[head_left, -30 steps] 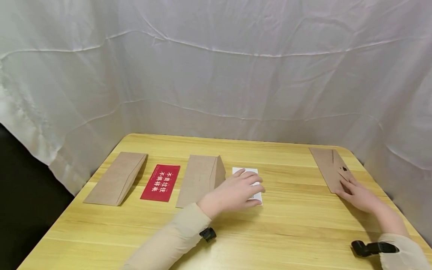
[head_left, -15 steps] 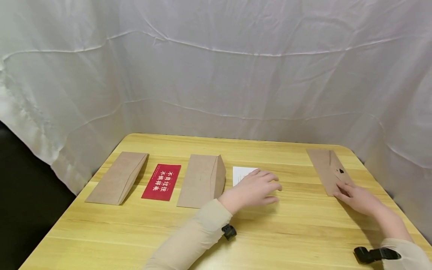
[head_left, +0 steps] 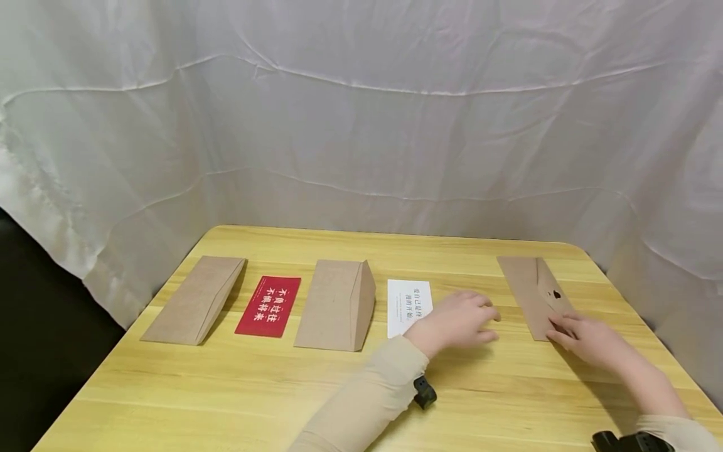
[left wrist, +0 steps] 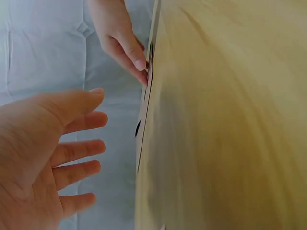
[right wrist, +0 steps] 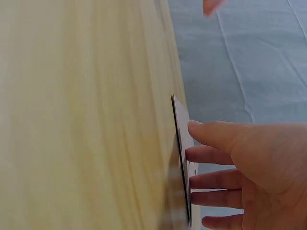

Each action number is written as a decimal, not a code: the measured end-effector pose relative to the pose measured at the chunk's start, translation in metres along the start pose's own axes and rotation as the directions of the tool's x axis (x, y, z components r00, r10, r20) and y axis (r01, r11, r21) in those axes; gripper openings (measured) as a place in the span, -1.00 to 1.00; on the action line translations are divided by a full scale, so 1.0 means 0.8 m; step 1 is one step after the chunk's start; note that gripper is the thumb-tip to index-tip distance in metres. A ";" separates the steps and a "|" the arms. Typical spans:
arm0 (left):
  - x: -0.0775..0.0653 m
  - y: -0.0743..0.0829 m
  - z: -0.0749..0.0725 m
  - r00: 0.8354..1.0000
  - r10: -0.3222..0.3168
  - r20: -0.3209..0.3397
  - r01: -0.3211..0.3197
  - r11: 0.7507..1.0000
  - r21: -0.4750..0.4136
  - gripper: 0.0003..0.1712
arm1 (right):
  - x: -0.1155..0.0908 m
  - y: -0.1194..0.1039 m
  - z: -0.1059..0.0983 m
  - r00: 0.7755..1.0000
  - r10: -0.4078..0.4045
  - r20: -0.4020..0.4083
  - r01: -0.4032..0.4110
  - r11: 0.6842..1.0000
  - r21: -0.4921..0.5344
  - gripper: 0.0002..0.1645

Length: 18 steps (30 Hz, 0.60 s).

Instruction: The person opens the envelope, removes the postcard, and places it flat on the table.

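My left hand [head_left: 456,319] hovers over the table just right of a white card [head_left: 402,302] with printed characters, its fingers spread and nothing in them. Its forearm passes in front of the card's lower corner. In the left wrist view the same hand [left wrist: 53,148] shows its fingers extended. On the right, my right hand [head_left: 590,339] touches the near right part of a brown paper envelope [head_left: 522,292] marked with a small black shape. Straight fingertips press on that envelope [right wrist: 182,124] in the right wrist view.
Left of the white card lies a brown envelope [head_left: 327,304] with a raised flap. Beyond it come a red card [head_left: 269,306] with white characters and another brown envelope [head_left: 194,298]. A pale curtain [head_left: 361,125] hangs behind the wooden table [head_left: 226,402].
My left hand has moved right, off the white card, which now shows. My right hand has slid the brown envelope left and nearer to me.
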<state>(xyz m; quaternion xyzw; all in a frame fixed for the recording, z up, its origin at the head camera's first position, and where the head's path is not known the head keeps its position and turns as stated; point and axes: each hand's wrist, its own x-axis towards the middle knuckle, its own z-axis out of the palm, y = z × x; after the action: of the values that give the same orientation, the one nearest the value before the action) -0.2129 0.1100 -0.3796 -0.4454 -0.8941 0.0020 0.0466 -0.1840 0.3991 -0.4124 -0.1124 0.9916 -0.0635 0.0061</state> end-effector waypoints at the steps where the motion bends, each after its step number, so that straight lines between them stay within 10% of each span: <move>1: 0.003 0.002 0.002 1.000 -0.005 0.009 0.005 1.000 0.003 -0.55 | 0.000 -0.003 0.001 1.000 -0.005 -0.005 0.005 1.000 -0.001 -0.34; 18: 0.016 0.015 0.027 0.975 -0.087 0.206 0.096 0.995 -0.037 -0.43 | -0.012 -0.064 0.007 0.987 -0.133 -0.090 0.133 0.991 -0.007 -0.49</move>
<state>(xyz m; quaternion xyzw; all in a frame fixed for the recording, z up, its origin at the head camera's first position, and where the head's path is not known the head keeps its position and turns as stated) -0.2126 0.1280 -0.4005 -0.4021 -0.9135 0.0247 -0.0558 -0.1629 0.3509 -0.4118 -0.1754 0.9812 -0.0680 -0.0428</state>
